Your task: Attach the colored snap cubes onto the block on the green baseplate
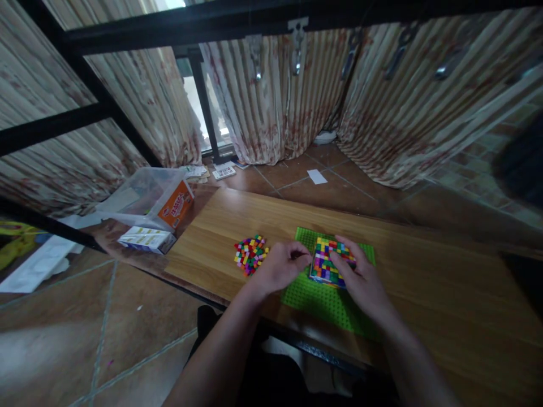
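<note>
A green studded baseplate (322, 299) lies on a low wooden table (424, 282). On it stands a block of small bricks in many colours (326, 260). My left hand (280, 265) rests at the block's left edge, fingers curled against it. My right hand (360, 277) lies on the block's right side, fingers bent over its top and edge. A loose heap of small coloured bricks (250, 254) sits on the table just left of my left hand.
A clear plastic bin with an orange box (163, 198) and a flat white box (146, 238) lie on the floor left of the table. Striped curtains (275, 102) hang behind. Black metal bars (85, 113) cross overhead. Papers (317, 176) lie on the tiled floor.
</note>
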Demonstrator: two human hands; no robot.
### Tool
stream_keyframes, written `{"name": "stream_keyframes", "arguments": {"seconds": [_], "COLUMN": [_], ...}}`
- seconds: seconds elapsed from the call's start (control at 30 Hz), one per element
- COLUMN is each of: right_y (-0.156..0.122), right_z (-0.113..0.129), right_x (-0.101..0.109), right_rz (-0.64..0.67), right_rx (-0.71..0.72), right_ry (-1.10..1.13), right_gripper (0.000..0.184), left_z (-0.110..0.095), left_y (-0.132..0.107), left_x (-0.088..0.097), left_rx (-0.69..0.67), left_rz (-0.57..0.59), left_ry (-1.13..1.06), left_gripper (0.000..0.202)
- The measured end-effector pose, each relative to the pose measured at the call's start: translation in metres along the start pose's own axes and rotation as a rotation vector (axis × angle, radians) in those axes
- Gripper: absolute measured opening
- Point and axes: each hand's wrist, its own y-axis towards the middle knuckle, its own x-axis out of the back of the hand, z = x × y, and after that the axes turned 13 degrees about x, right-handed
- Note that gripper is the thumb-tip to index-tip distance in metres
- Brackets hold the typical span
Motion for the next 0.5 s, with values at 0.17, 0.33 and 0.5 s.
{"name": "stream_keyframes", "arguments": {"seconds": [0.17, 0.33, 0.5], "right_y": [-0.001, -0.001, 0.000], "right_z": [-0.003, -0.006, -0.004], "right_x": [0.000, 0.000, 0.001], "right_rz": [0.003, -0.009, -0.001], "right_rx": [-0.003, 0.033, 0.007], "right_ry": [0.015, -0.022, -0.022], "right_gripper": [0.053, 0.051, 0.052], "left_z": [0.005, 0.003, 0.002], "left_y": [0.001, -0.007, -0.011], "left_x": [0.045, 0.061, 0.047], "left_rx": [0.057, 0.263, 0.328], "left_rz": [-0.355, -0.475, -0.457], "left_ry": [0.296, 0.655, 0.904], "left_gripper": [0.017, 0.013, 0.018]}}
